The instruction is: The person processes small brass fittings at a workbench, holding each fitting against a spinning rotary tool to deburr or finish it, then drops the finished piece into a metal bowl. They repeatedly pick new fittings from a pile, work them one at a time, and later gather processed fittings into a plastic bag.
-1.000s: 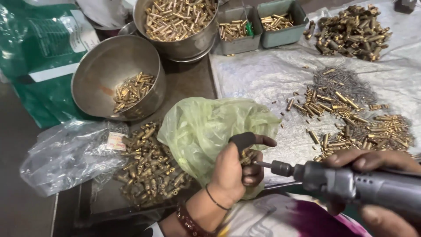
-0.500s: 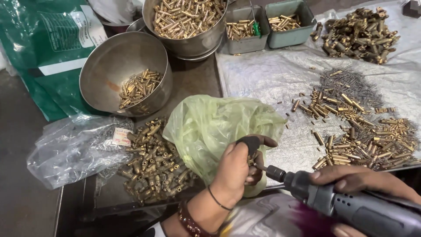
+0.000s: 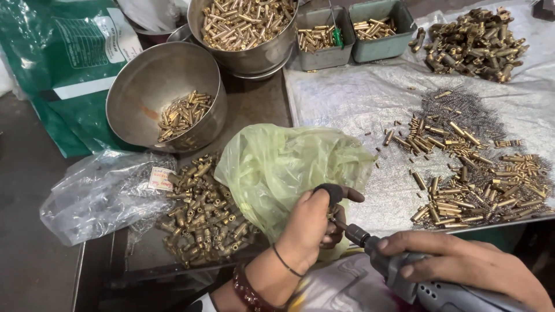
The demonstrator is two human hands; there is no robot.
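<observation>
So the person's left hand (image 3: 309, 222) is pinched shut around a small brass fitting (image 3: 333, 214), thumb capped with a black rubber finger cover (image 3: 329, 192), holding it right at the near edge of the bench, in front of the crumpled pale green plastic bag (image 3: 289, 167). The right hand (image 3: 462, 266) is wrapped tight around a grey handheld electric driver (image 3: 404, 277), and its bit now sits against the fitting.

What's changed: half a second ago the driver tip was a touch off to the right of the pinched piece, and a second ago it was further out still. It has closed in and looks to be touching now, so this reads as the moment the tool engages the part. Can't tell if it's spinning.

Everything else has stayed put. Loose heap of brass valve bodies (image 3: 202, 214) just left of the bag, clear plastic bag with a paper label (image 3: 104, 193) further left, tilted steel bowl with a few brass pins (image 3: 167, 98) behind that, fuller steel pot of brass pins (image 3: 248, 26) at the far side. To the right, short brass tubes and thin wire springs spread over a white woven sheet (image 3: 347, 104).
</observation>
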